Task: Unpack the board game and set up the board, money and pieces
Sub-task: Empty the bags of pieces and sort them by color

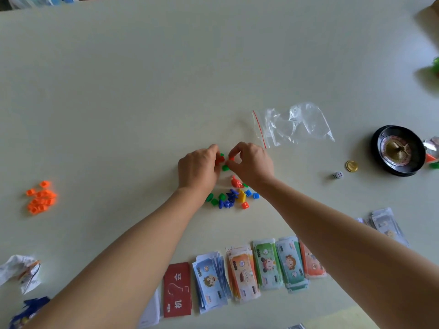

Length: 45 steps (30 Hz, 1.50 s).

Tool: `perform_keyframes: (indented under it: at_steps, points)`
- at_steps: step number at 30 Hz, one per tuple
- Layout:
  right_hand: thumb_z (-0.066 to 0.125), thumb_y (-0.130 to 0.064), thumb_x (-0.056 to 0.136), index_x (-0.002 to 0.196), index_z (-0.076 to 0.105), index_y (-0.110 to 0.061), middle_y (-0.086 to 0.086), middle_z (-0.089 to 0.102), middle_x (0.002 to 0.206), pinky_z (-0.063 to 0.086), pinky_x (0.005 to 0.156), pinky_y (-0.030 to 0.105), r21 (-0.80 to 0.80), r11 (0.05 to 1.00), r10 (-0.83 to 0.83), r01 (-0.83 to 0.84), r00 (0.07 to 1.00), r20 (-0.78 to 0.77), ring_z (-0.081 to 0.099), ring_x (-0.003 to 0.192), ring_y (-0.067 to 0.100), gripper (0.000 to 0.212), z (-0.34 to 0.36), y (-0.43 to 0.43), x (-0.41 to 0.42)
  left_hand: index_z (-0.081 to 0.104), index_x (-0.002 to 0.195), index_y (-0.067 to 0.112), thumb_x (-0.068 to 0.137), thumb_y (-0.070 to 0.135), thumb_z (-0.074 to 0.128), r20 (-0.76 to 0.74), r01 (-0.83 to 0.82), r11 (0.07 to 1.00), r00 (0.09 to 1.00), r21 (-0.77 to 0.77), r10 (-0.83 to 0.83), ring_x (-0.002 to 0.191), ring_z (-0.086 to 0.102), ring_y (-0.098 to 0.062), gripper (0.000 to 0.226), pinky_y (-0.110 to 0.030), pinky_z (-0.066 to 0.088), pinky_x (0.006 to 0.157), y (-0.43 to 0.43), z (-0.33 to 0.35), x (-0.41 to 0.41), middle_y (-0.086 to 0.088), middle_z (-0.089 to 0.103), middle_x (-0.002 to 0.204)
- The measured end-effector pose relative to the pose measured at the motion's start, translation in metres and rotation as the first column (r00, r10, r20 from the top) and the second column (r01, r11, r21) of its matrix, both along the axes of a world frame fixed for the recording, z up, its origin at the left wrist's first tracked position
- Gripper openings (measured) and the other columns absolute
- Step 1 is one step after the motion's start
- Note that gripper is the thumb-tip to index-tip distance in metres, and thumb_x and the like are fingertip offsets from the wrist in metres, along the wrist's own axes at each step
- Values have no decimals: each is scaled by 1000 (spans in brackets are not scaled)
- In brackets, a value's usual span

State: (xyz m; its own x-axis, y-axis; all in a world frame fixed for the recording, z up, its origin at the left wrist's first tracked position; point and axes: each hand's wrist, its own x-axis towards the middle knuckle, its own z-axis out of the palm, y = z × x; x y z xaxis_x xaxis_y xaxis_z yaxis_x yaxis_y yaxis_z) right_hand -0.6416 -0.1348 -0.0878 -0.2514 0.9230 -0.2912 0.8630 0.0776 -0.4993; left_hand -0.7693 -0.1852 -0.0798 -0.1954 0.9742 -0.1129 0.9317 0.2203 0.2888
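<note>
The left hand (199, 169) curls its fingertips round a red piece (220, 159). The right hand (251, 165) pinches a small red piece (231, 159) between thumb and forefinger. The two hands are almost touching, just above the tabletop (142, 79) near its middle, and a green piece (225, 167) lies right under them.

Between the wrists lies a loose pile (234, 197) of tiny plastic pieces: green and blue house shapes, blue and red figures, one yellow, one red. Well apart to the left is a cluster of orange pieces (41, 197).

Along the near edge, banknotes (249, 269) lie in a row of stacks side by side, in blue, orange, green, teal and red-orange, each with cartoon figures. More notes (387, 225) lie to the right. A red card (177, 289) with white characters lies left of the row.

An empty clear zip bag (292, 125) with a red seal lies just beyond the right hand. Further right are a white die (337, 175), a gold coin (351, 166) and a black roulette wheel (398, 150).

The tabletop is pale cream and matte. Crumpled paper (21, 271) lies at its near left.
</note>
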Motion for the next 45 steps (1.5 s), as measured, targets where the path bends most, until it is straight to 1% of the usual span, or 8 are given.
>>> perform_keyframes:
  at_steps: [8,14,19,23,28,37,39,45]
  points:
    - [74,-28,80,84,62,-15,-8,44,63,32,51,20,-239,960,-209,144,940,-270,39,54,6,17,3,10,8,63,90,21,87,36,61,261,-163,984,949,-68,175,74,63,-21,15,-28,41,59,1,0,-10,3,66,78]
    - [36,-12,85,70,43,-16,3,48,64,30,45,20,-694,694,-655,192,569,-497,40,54,15,17,24,12,-2,40,56,12,83,13,31,850,-578,728,106,-369,515,42,30,-15,29,-19,20,40,5,15,-25,-3,45,49]
    - [55,-27,86,63,56,-10,-1,46,55,27,48,22,-352,911,-322,216,906,-276,39,50,15,29,17,4,-13,39,57,13,84,12,26,830,-568,647,-124,-508,543,40,30,-14,30,-15,18,35,0,19,-36,0,48,46]
    - [67,-49,80,77,60,-23,-8,54,66,29,49,24,-92,989,-113,117,992,48,52,63,14,28,7,-2,-16,51,56,12,85,13,33,800,-605,650,36,-460,599,45,33,-14,34,-17,25,38,-2,15,-40,3,45,47]
    - [67,-39,81,87,64,-23,-3,60,81,34,59,26,-76,992,-91,97,993,77,58,79,20,18,4,-1,-16,71,83,24,82,24,64,487,-389,908,770,-156,413,62,54,-11,7,-26,40,57,-6,7,-40,11,54,58]
    - [35,-18,87,63,45,-13,3,43,61,26,49,24,-622,764,-510,169,749,-423,37,53,16,27,25,9,-11,68,88,25,83,32,68,226,-229,961,939,-156,260,70,58,-14,8,-25,36,58,6,10,-31,9,59,68]
    - [31,-18,85,64,48,-12,4,49,60,27,48,24,-694,709,-560,123,697,-448,42,51,16,28,27,8,-12,65,79,18,85,28,61,443,-331,927,814,-178,376,62,52,-12,12,-25,37,55,7,10,-35,9,55,61]
    - [38,-7,87,61,55,-9,4,47,56,26,43,19,-626,775,-469,90,746,-474,37,46,13,31,29,0,-28,45,61,10,84,13,24,833,-560,653,-130,-510,538,42,34,-15,32,-17,17,38,-5,18,-63,-2,52,48]
